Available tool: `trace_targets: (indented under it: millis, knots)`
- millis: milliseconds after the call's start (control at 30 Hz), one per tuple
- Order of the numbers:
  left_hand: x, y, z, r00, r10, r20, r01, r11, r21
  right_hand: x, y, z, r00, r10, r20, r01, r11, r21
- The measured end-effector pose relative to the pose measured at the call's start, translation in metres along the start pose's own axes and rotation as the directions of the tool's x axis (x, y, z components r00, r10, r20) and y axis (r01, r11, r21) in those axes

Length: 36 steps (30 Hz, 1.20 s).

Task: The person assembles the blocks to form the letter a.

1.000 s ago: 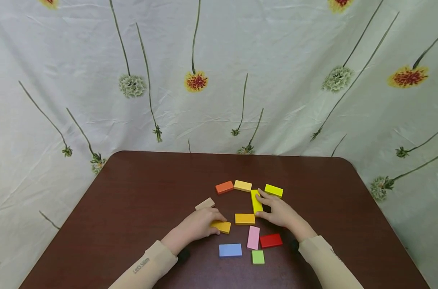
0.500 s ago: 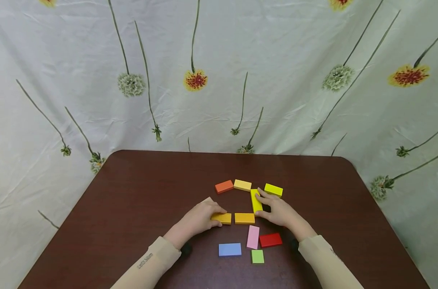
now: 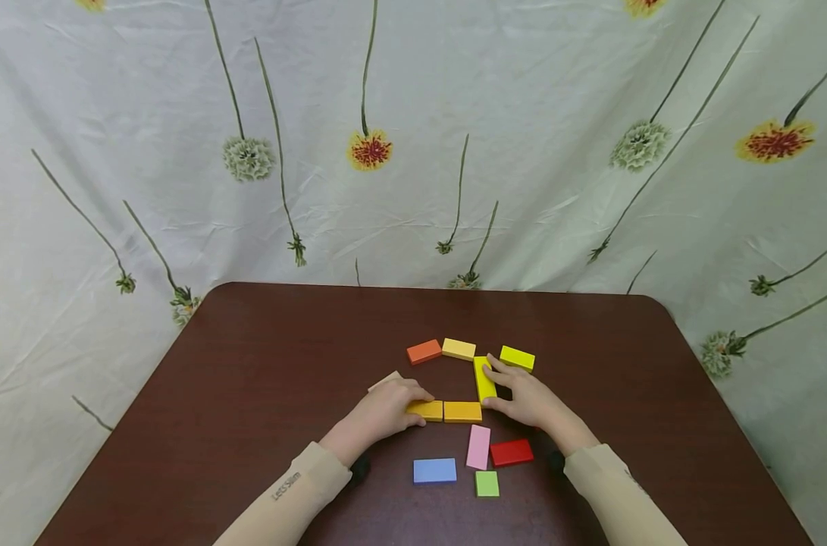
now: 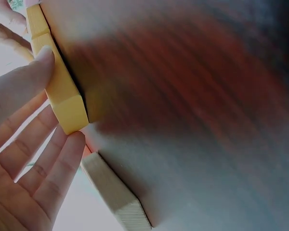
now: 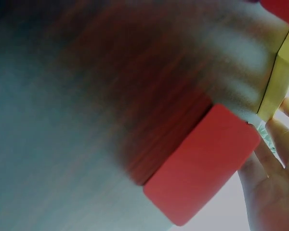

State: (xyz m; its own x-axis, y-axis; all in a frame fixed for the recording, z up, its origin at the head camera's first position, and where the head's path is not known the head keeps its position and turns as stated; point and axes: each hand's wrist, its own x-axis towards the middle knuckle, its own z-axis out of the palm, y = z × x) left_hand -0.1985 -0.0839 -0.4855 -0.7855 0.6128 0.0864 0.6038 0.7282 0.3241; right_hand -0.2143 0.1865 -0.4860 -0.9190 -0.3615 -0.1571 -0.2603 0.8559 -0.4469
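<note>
The left hand [image 3: 383, 412] grips an orange-yellow block [image 3: 427, 411] between thumb and fingers; its right end meets a second orange-yellow block [image 3: 462, 412]. In the left wrist view the thumb lies on the held block [image 4: 66, 86], and a pale wooden block [image 4: 113, 187] sits beside the fingertips. The right hand [image 3: 530, 400] has thumb and fingers around a bright yellow block [image 3: 484, 379] standing lengthwise away from the person, its near end at the second orange-yellow block. In the right wrist view a red block [image 5: 202, 163] lies close to this hand's fingers.
On the brown table [image 3: 283, 364] an orange block [image 3: 424, 351], a pale yellow block [image 3: 458, 349] and a lime-yellow block [image 3: 518, 357] lie farther back. Nearer are pink [image 3: 478, 447], red [image 3: 512, 453], blue [image 3: 435, 471] and green [image 3: 487, 484] blocks. A flowered cloth [image 3: 413, 189] hangs behind.
The left hand has moved its orange-yellow block away from the person and to the right, closing the gap to the second one. The right hand stays in place on the bright yellow block.
</note>
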Motion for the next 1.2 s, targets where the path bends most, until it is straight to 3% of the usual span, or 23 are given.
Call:
trace_targets:
  millis: [433,800,1200]
  knots:
    - [0.003,0.004,0.000,0.999,-0.020,0.028,0.020,1.000,0.004,0.000,-0.001,0.000,1.000,0.009,0.000,-0.009,1.000,0.006]
    - [0.020,0.026,0.003,0.995,-0.011,0.097,0.007,0.999,0.036,0.001,0.000,0.000,1.000,0.013,0.010,-0.013,1.000,-0.001]
    - [0.026,0.032,0.013,0.998,0.014,0.067,-0.020,0.995,0.095,0.001,0.001,-0.001,1.000,0.000,0.014,-0.001,1.000,0.016]
